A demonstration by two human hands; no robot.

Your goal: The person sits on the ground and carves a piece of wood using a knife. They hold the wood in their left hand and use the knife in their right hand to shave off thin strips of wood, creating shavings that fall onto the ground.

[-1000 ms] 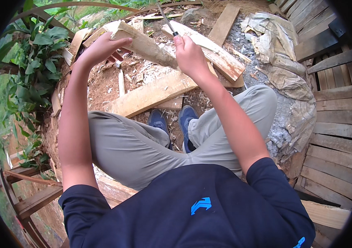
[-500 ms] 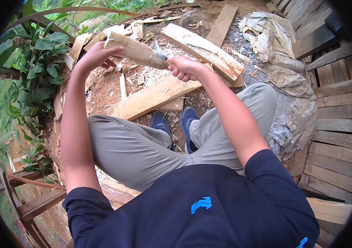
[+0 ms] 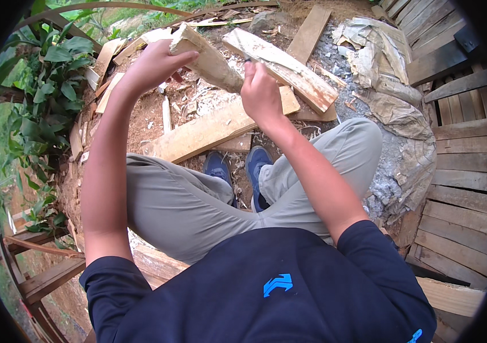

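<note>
Grasped by its upper left end, a pale, rough-hewn piece of wood slants down to the right in my left hand. The thumb lies over its edge; the other fingers are mostly hidden behind it. My right hand is closed around the handle of a knife, close beside the wood's lower right end. Its blade is smeared by motion and hardly shows, so I cannot tell whether it touches the wood. That lower end is over a flat plank on the ground.
A whitish timber and a narrow board lie beyond my right hand. Wood shavings litter the soil. To the right are a crumpled sack and a slatted wooden wall; leafy plants grow at left.
The held wood has been raised and tilted more steeply, and my left hand has moved right with it. My right hand has turned and shifted slightly right; the knife's curved blade, clear before, is now blurred.
</note>
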